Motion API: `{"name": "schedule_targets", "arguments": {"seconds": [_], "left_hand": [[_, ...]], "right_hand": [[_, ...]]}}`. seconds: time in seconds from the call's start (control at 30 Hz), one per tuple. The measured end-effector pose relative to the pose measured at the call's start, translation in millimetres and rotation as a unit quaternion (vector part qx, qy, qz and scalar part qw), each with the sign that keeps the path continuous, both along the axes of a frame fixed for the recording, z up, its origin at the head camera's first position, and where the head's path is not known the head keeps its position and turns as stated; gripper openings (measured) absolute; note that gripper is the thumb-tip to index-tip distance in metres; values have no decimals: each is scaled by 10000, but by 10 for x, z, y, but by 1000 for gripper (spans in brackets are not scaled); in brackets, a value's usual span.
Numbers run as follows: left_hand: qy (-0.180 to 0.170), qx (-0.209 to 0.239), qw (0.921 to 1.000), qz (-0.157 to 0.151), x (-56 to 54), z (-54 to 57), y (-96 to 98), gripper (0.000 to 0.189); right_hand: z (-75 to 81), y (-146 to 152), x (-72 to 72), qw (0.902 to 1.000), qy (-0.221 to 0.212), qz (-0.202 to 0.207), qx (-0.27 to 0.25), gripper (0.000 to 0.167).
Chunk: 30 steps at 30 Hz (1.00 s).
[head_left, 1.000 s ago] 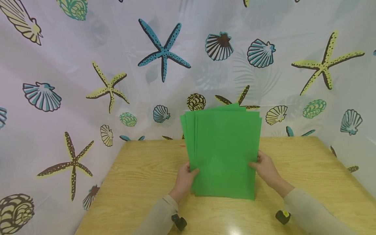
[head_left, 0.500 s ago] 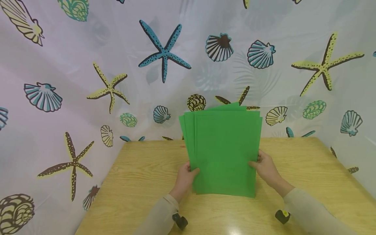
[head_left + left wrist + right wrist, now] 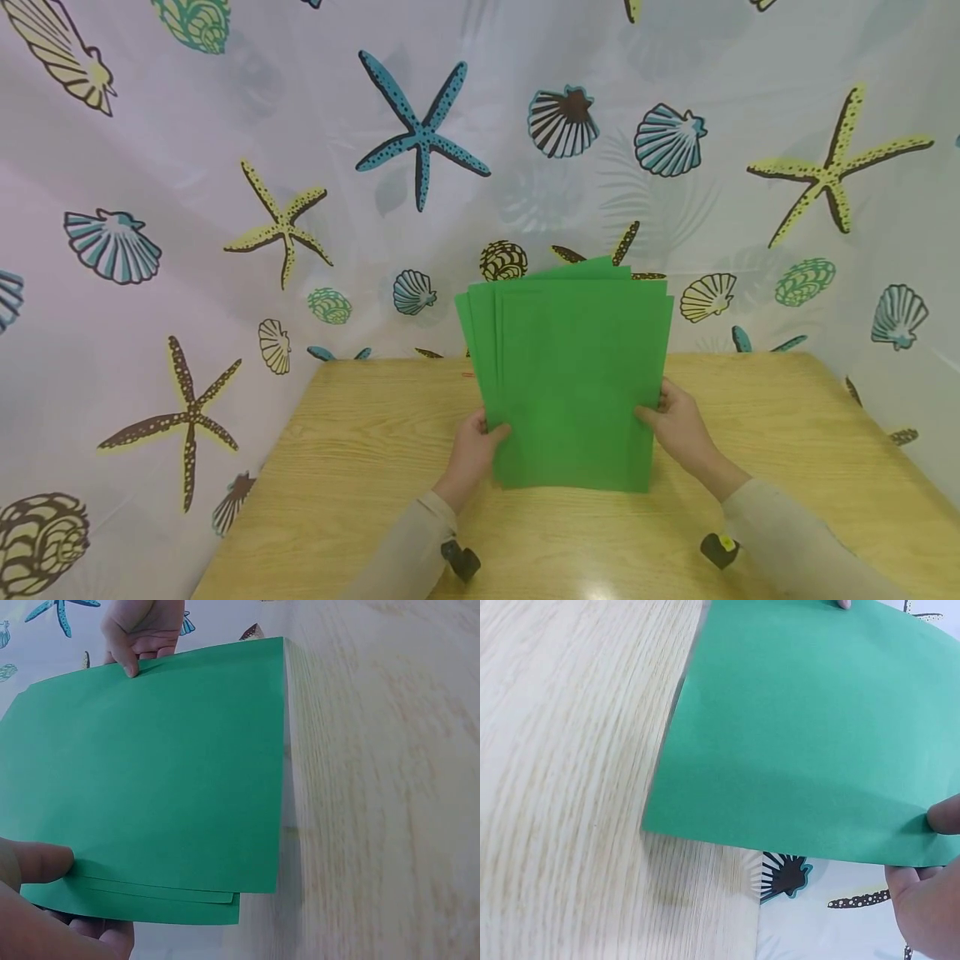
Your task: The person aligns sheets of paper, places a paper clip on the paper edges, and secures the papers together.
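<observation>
Several green paper sheets [image 3: 577, 375] stand nearly upright over the table in the head view, fanned unevenly along their top and left edges. My left hand [image 3: 474, 454] pinches their left side, thumb in front and fingers behind. On the opposite side my right hand [image 3: 681, 427] grips the right edge the same way. In the left wrist view, staggered lower edges of the green sheets [image 3: 165, 780] show beside the left thumb [image 3: 45, 861]. The right wrist view shows the front green sheet [image 3: 802, 742] with the right thumb [image 3: 946, 816] pressed on it.
A light wood table [image 3: 360, 467] lies beneath the sheets. A white curtain [image 3: 510, 108] printed with shells and starfish hangs behind and at both sides. A small red mark [image 3: 468, 375] shows on the table near the back. Dark wrist devices [image 3: 460, 561] sit by the sleeves.
The green sheets have risen slightly, their bottom edges moving up and evening out. Both hands keep their grip and have shifted up a little.
</observation>
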<state>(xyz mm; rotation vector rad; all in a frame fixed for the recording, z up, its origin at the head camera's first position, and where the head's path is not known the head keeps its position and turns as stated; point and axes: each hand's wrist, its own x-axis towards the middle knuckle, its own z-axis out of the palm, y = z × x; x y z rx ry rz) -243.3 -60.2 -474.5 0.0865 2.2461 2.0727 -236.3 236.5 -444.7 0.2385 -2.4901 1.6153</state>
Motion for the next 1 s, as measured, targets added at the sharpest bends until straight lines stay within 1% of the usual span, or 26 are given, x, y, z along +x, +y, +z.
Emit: {"name": "schedule_targets", "arguments": {"seconds": [0.1,0.33,0.7,1.0], "left_hand": [[0,8,10000,9,-4,10,-5,33],[208,127,9996,-151,11,45,-17,30],[371,263,9989,-111,9,40,-13,29],[378,249,9989,-94,10,41,-12,29]], "right_hand": [[16,-8,3,10000,40,-3,3,44],[41,-20,-4,9998,202,-1,27,43],[46,-25,-2,9995,297,-57,70,42],[43,-32,1,9996,262,-55,1,41]]}}
